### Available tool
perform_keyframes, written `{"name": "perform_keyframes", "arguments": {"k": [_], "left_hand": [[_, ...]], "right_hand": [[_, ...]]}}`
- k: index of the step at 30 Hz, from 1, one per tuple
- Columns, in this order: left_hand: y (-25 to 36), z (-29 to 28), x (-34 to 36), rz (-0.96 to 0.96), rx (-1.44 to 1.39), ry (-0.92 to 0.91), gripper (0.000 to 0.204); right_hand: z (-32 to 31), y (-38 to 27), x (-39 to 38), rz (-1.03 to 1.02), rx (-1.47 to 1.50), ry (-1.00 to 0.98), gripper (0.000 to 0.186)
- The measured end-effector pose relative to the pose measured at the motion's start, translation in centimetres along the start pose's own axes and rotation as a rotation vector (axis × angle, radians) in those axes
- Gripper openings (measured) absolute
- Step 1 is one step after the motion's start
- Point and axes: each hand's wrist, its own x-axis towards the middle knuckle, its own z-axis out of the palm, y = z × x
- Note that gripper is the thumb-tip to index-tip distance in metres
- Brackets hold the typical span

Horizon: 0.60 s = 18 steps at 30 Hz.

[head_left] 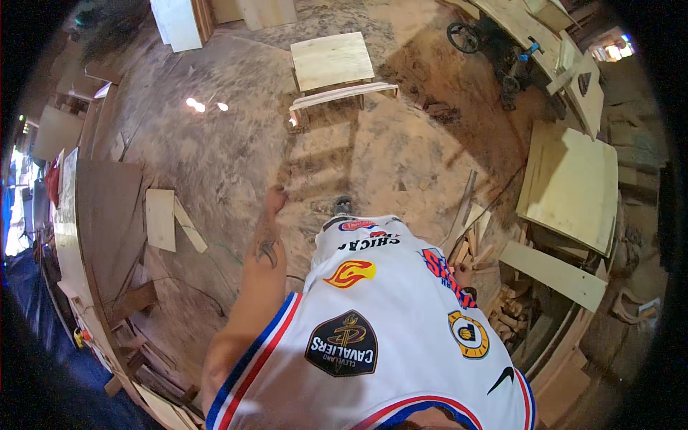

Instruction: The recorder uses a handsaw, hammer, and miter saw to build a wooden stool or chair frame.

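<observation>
My left arm hangs down at my side, with my left hand (276, 196) over the dusty floor (236, 143), loosely curled with its fingers slightly apart and nothing seen in it. My right hand (462, 274) shows only partly beside my white printed jersey (387, 301), near some wood offcuts; what it holds, if anything, is unclear. My dark shoe (342, 203) shows past the jersey's hem. Ahead stands a low wooden piece (330, 59) with a pale square board and a narrow rail along its near side.
Plywood workbenches and panels (566, 186) line the right, with offcuts (512, 315) beneath. A black wheel (462, 36) is at the upper right. Tall panels (107, 222) stand left, beside two loose boards (161, 218). Cords cross the floor, and pale boards (179, 21) stand at the back.
</observation>
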Motion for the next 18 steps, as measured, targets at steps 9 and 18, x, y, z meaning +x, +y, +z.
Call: {"name": "perform_keyframes", "arguments": {"k": [9,18], "left_hand": [[-4.2,-0.6,-3.5,-0.509,-0.252,-0.072,0.045],[-2.1,-1.4,-5.4,-0.553,-0.355,-0.058,0.043]], "right_hand": [[-4.3,-4.1,-2.5,0.228,0.342,-0.153,0.031],[-5.8,-5.3,-1.4,0.273,0.354,-0.142,0.035]]}}
